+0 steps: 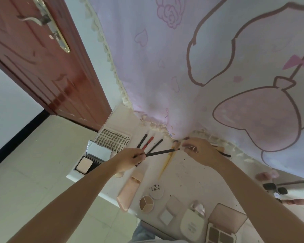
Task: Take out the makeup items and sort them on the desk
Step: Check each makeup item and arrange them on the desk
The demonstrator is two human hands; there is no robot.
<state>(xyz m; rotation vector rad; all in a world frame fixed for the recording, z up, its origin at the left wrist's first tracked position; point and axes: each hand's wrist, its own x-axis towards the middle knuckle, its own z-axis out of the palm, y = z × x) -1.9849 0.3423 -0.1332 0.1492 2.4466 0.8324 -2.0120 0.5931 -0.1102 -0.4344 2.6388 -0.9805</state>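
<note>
My left hand (130, 157) pinches one end of a thin black pencil (162, 152) that points right across the white desk (186, 174). My right hand (200, 151) is closed on a small clear, pinkish item near the pencil's tip; what it is I cannot tell. Behind it a dark stick (225, 154) pokes out to the right. Two black pencils (142, 141) (155, 146) and a red one (148, 142) lie side by side at the back. A yellow stick (166, 163) lies in the middle.
An eyelash tray (112, 138) and an open mirror compact (90, 159) sit at the desk's left end. A peach tube (129, 192), round pots (146, 203) (156, 190), white cases (191, 225) and an eyeshadow palette (221, 234) line the near edge. A pink curtain (218, 67) hangs behind; a door (42, 58) stands left.
</note>
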